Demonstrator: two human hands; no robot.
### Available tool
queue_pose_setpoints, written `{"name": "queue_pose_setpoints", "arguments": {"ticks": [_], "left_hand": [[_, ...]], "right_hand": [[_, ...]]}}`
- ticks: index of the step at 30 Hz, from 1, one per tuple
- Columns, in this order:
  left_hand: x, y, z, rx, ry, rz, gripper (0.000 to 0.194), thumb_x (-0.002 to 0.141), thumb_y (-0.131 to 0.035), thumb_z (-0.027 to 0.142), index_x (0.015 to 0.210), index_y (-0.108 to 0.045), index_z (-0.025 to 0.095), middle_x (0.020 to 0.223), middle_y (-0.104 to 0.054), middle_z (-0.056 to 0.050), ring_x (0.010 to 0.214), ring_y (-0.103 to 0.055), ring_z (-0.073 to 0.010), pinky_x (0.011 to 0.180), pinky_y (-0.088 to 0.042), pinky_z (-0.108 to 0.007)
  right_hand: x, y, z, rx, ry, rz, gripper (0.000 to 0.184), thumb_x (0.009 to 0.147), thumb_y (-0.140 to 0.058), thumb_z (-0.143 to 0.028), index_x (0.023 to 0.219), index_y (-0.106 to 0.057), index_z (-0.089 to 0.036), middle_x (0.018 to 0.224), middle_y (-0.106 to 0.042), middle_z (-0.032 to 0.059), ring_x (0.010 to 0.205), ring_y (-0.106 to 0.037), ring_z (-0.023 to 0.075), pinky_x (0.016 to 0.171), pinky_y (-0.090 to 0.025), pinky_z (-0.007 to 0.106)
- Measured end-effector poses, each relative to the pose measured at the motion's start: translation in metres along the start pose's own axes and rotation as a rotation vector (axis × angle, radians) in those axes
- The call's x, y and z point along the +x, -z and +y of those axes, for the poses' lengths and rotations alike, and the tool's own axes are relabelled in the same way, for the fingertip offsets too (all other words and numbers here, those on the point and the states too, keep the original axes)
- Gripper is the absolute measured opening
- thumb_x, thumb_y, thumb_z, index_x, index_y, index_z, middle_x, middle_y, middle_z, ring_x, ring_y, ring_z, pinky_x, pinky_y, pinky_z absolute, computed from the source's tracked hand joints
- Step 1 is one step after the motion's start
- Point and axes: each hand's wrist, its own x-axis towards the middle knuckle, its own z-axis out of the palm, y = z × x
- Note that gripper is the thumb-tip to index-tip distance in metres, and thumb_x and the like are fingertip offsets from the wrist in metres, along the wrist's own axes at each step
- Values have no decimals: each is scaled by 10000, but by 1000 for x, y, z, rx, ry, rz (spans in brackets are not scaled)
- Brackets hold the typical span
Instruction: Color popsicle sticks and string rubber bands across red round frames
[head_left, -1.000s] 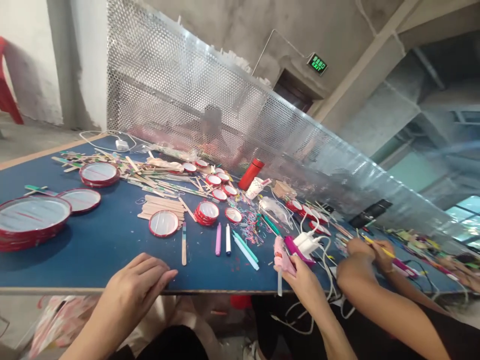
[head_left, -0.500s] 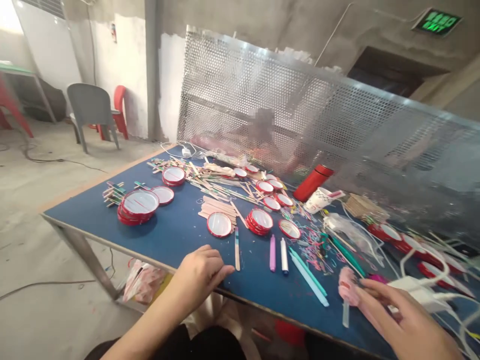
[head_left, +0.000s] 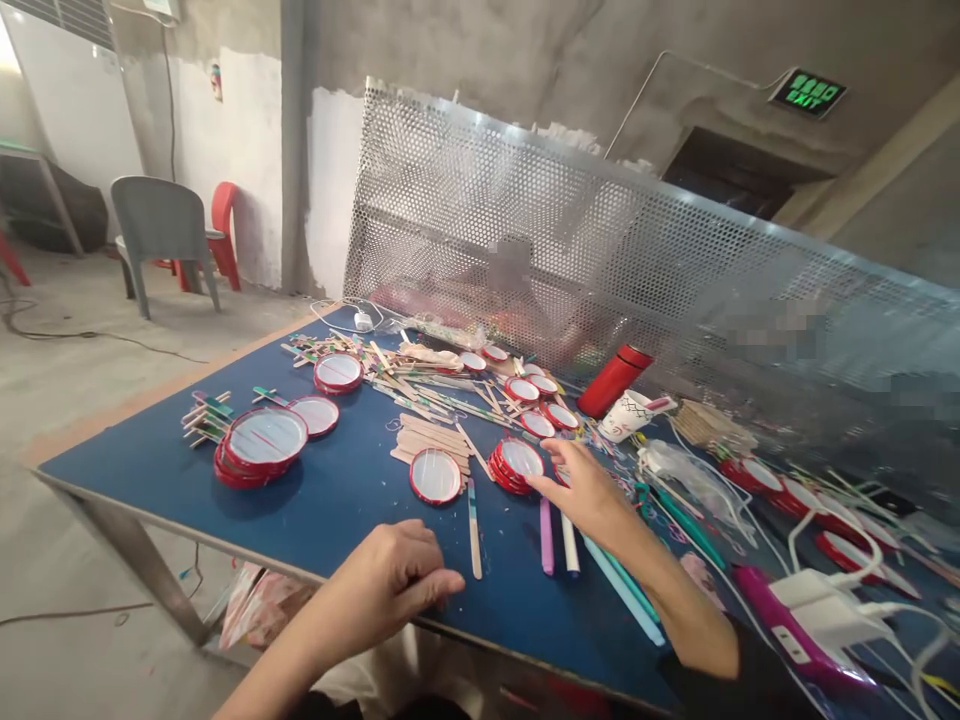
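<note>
My left hand (head_left: 390, 585) rests on the near edge of the blue table (head_left: 337, 500), fingers loosely bent on the surface, holding nothing. My right hand (head_left: 589, 490) reaches forward with fingers stretched out, its fingertips beside a small stack of red-rimmed round lids (head_left: 516, 464). A single red-rimmed lid (head_left: 436, 476) lies left of that stack on a pile of flat wooden sticks (head_left: 431, 437). One loose stick (head_left: 474, 515) lies between my hands. A purple pen (head_left: 546, 522) and a white pen (head_left: 570, 530) lie under my right wrist.
A larger stack of lids (head_left: 262, 445) sits at the left. More lids and sticks spread toward the perforated metal screen (head_left: 570, 250). A red bottle (head_left: 613, 381) and paper cup (head_left: 626, 415) stand behind. Teal pens (head_left: 622, 590), a pink device (head_left: 780, 625), a white charger (head_left: 821, 600) and cables lie right.
My right hand has left the pink object at the table's near right and moved forward and left to the small stack of lids. My left hand has barely moved.
</note>
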Motion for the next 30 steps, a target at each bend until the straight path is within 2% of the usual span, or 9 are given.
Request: {"name": "queue_pose_setpoints", "arguments": {"ticks": [6, 9, 12, 16, 19, 22, 24, 27, 30], "left_hand": [[1, -5, -3, 73, -93, 35, 688, 1068, -235, 586, 613, -548, 176, 628, -635, -35, 651, -543, -151, 654, -415, -255], [1, -8, -6, 97, -142, 67, 644, 1079, -256, 549, 613, -510, 182, 625, -619, -21, 635, -515, -148, 676, -405, -273], [1, -11, -9, 108, -166, 84, 615, 1084, -281, 521, 620, -502, 184, 636, -622, -18, 635, -511, -148, 674, -399, -279], [1, -13, -9, 124, -183, 106, 545, 1088, -366, 455, 645, -533, 184, 653, -632, -18, 665, -531, -158, 679, -410, -278], [1, -13, -9, 157, -181, 110, 368, 1057, -515, 339, 733, -606, 187, 719, -681, -15, 700, -558, -169, 703, -426, -287], [0, -14, -6, 237, -127, 92, 153, 980, -632, 213, 829, -647, 191, 784, -718, -19, 749, -595, -193, 704, -448, -300], [0, -15, -5, 298, -77, 86, 67, 934, -664, 155, 877, -650, 187, 834, -732, -30, 785, -617, -212, 705, -470, -313], [-1, -19, -3, 357, -23, 95, 105, 897, -673, 104, 955, -640, 185, 926, -744, -46, 842, -642, -236, 732, -506, -342], [-1, -23, -4, 391, 2, 113, 228, 898, -656, 92, 1099, -611, 190, 973, -749, -54, 866, -652, -251, 757, -527, -372]], "right_hand": [[30, -25, 8, 9, -64, -157, 760, 686, -766, -432, 1357, -536, -159, 1392, -627, 207, 1259, -632, 353, 1043, -495, 483], [36, -31, 10, 9, -88, -164, 822, 660, -779, -391, 1391, -501, -137, 1360, -646, 215, 1265, -633, 339, 1054, -490, 464], [34, -27, 6, 3, -97, -129, 837, 655, -771, -399, 1395, -487, -134, 1303, -670, 204, 1219, -652, 348, 1026, -500, 488], [10, -9, -15, -5, -86, -60, 843, 692, -721, -510, 1400, -468, -129, 1254, -673, 197, 1169, -654, 367, 975, -508, 517], [-25, -3, -35, -3, -44, -10, 794, 741, -667, -559, 1380, -482, -125, 1138, -700, 169, 1074, -679, 352, 935, -518, 511], [-65, -13, -49, -14, 21, 56, 678, 776, -659, -518, 1318, -506, -140, 996, -713, 115, 921, -703, 315, 846, -549, 490], [-85, -25, -55, -38, 67, 96, 606, 781, -682, -472, 1267, -515, -150, 990, -711, 114, 907, -703, 308, 817, -562, 483], [-99, -39, -60, -83, 117, 155, 544, 754, -739, -429, 1184, -525, -174, 1015, -715, 127, 928, -707, 320, 800, -578, 489], [-98, -43, -64, -112, 153, 185, 557, 723, -773, -412, 1163, -518, -187, 997, -721, 122, 905, -716, 324, 760, -592, 481]]}}
